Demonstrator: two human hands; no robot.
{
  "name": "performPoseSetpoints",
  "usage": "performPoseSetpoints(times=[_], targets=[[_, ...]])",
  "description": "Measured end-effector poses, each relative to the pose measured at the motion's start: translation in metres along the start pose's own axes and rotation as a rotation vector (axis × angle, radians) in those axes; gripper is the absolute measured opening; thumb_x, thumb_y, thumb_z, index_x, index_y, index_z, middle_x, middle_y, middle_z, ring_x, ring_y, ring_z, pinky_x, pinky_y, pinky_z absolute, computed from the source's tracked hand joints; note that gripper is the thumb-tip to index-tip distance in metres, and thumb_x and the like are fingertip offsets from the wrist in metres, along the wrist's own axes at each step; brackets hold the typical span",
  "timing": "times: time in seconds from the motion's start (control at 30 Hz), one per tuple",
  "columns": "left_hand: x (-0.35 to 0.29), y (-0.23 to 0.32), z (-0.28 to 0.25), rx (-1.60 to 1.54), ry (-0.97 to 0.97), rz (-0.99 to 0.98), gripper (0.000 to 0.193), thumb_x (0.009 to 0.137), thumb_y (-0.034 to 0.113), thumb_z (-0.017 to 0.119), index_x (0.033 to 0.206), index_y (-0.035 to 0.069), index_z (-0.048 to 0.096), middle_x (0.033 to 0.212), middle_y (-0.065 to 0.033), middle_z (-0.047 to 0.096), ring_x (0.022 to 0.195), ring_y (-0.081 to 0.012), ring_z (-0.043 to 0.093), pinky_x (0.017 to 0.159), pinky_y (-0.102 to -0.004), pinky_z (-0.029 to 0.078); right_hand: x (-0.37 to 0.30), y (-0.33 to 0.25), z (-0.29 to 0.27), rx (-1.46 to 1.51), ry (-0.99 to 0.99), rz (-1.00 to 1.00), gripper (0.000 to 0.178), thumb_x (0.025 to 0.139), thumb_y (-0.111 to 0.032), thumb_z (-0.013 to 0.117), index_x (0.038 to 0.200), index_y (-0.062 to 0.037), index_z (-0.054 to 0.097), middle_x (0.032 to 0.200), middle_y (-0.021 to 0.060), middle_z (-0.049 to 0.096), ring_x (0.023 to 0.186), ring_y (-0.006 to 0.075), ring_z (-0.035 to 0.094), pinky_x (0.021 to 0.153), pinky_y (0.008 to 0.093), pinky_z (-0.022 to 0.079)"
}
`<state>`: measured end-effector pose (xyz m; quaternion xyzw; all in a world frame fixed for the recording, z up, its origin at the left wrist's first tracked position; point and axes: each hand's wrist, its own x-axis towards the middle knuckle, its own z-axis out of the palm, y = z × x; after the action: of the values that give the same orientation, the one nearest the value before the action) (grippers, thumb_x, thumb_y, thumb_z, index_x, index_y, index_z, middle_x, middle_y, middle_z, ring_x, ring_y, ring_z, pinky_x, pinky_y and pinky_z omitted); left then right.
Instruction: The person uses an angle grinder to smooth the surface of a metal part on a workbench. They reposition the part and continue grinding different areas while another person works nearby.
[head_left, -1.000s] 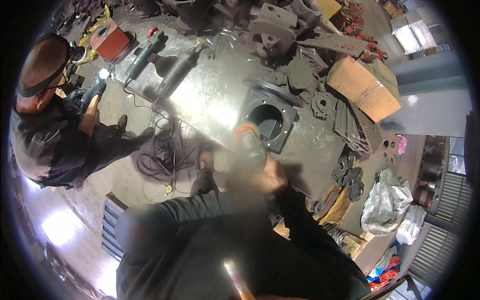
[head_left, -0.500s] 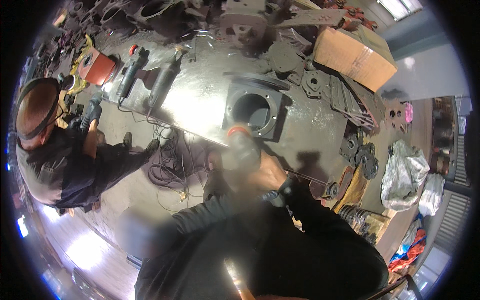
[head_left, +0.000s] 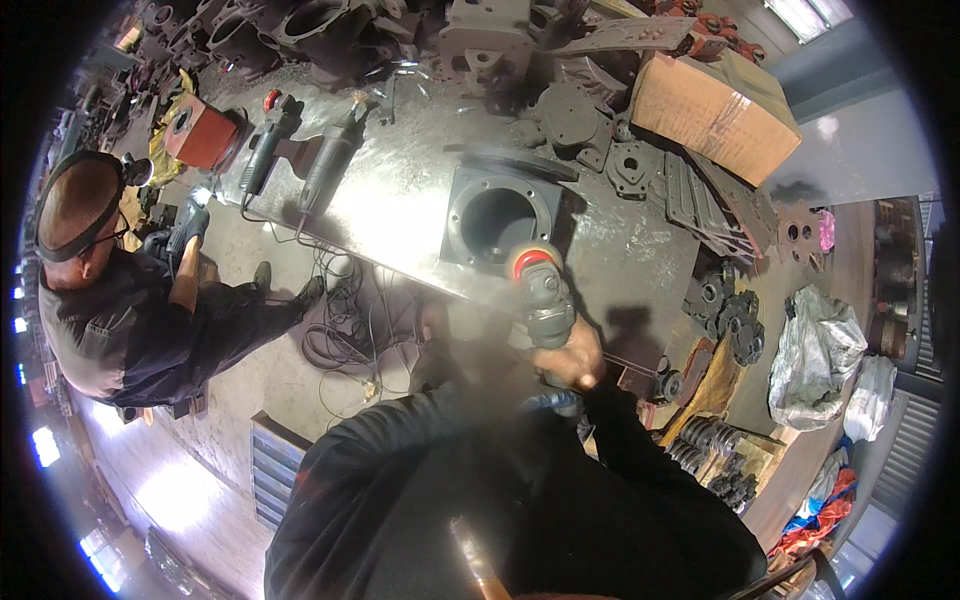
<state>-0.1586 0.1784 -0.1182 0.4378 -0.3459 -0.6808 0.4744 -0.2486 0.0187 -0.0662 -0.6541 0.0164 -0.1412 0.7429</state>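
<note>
My right hand (head_left: 574,352) is wrapped round the body of an angle grinder (head_left: 547,302) with a red-edged disc. The disc sits at the near right corner of a grey cast metal housing (head_left: 455,222); whether it touches, I cannot tell. The housing has a square flange with bolt holes round a wide round opening, and it rests on a metal-topped table (head_left: 400,215). My left sleeve (head_left: 400,425) reaches in toward the grinder. A grey blur covers its end, so my left hand and its fingers are hidden.
Two other power tools (head_left: 330,165) lie on the table, cords trailing to the floor. Castings (head_left: 570,112), flat plates (head_left: 700,200) and a cardboard box (head_left: 715,110) stand behind and right. At left, a co-worker (head_left: 110,290) holds a tool. Coiled cables (head_left: 345,325) lie on the floor.
The grinder and my right hand have moved right, from the housing's near left side to its near right corner. A blurred shape beside my left arm is gone, showing a slatted blue-grey object.
</note>
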Motion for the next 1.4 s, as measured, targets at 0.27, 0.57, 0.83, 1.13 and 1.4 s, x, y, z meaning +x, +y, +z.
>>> performPoseSetpoints(times=[0.27, 0.57, 0.83, 1.13, 1.4], targets=[[0.003, -0.001, -0.005, 0.006, -0.011, 0.041, 0.033, 0.082, 0.028, 0.074, 0.099, 0.001, 0.066, 0.092, -0.0148, 0.065, 0.085, -0.0309, 0.066, 0.082, -0.0461, 0.054, -0.018, -0.044, 0.004, -0.353, 0.662, 0.634, 0.03, 0.077, -0.02, 0.076, 0.099, -0.0014, 0.071, 0.087, 0.011, 0.072, 0.077, 0.0223, 0.069, 0.07, 0.0372, 0.055], [0.005, 0.004, -0.018, -0.009, -0.004, 0.108, 0.034, 0.08, 0.03, 0.074, 0.098, 0.001, 0.066, 0.091, -0.0151, 0.065, 0.085, -0.0317, 0.065, 0.082, -0.047, 0.054, 0.01, -0.02, 0.004, -0.252, 0.601, 0.492, 0.026, 0.077, -0.016, 0.074, 0.099, -0.0023, 0.068, 0.085, 0.0039, 0.068, 0.073, 0.0155, 0.064, 0.067, 0.0338, 0.053], [0.001, 0.011, -0.032, -0.014, 0.012, 0.138, 0.036, 0.079, 0.031, 0.075, 0.097, 0.002, 0.066, 0.091, -0.0153, 0.065, 0.085, -0.0325, 0.065, 0.082, -0.0479, 0.054, 0.031, 0.006, 0.009, -0.147, 0.612, 0.561, 0.029, 0.077, -0.017, 0.074, 0.101, -0.0027, 0.068, 0.088, 0.0021, 0.068, 0.075, 0.0137, 0.062, 0.068, 0.0321, 0.052], [-0.006, 0.016, -0.044, -0.027, 0.024, 0.13, 0.037, 0.078, 0.032, 0.075, 0.097, 0.002, 0.067, 0.09, -0.0155, 0.064, 0.084, -0.0334, 0.065, 0.082, -0.0488, 0.054, 0.031, 0.026, 0.02, -0.499, 0.68, 0.54, 0.026, 0.076, -0.019, 0.073, 0.095, -0.0019, 0.068, 0.079, 0.0062, 0.069, 0.071, 0.016, 0.065, 0.067, 0.0348, 0.053], [-0.006, 0.015, -0.045, -0.039, 0.023, 0.126, 0.038, 0.077, 0.034, 0.076, 0.096, 0.002, 0.067, 0.09, -0.0157, 0.064, 0.084, -0.0342, 0.065, 0.083, -0.0497, 0.054, 0.023, 0.049, 0.009, -0.365, 0.721, 0.683, 0.022, 0.077, -0.019, 0.072, 0.092, -0.0036, 0.067, 0.077, 0.0038, 0.067, 0.067, 0.0141, 0.063, 0.062, 0.0339, 0.053]])
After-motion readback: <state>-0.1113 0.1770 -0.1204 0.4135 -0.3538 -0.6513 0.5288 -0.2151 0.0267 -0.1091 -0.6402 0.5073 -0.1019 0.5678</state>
